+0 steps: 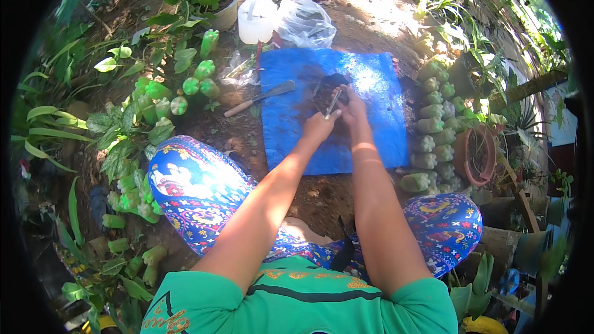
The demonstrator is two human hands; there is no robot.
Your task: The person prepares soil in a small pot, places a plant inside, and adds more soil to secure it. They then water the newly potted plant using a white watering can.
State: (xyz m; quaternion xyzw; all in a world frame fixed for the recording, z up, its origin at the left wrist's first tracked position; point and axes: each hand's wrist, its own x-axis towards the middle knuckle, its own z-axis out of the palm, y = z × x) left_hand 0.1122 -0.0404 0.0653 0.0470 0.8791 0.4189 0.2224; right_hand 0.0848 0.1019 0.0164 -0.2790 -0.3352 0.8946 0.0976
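My left hand [319,129] grips the near end of a slim, pale tool [332,105], too small in view to name exactly. At its far end are the curled fingers of my right hand [354,105], palm partly turned up. Whether something else lies in those fingers cannot be made out. Both hands are over a blue plastic sheet [301,148] spread on the ground. Just beyond them sits a dark mound or container of soil [335,80], partly hidden by my right hand. A broad flat blade with a wooden handle [239,108] rests across the sheet's left edge.
Behind the sheet stand a clear plastic jug [256,21] of cloudy liquid and a filled clear plastic bag [306,23]. Upturned green plastic bottles [431,125] line the right side, near a terracotta-coloured pot [482,157]. More bottles [158,90] and leafy plants [116,125] crowd the left.
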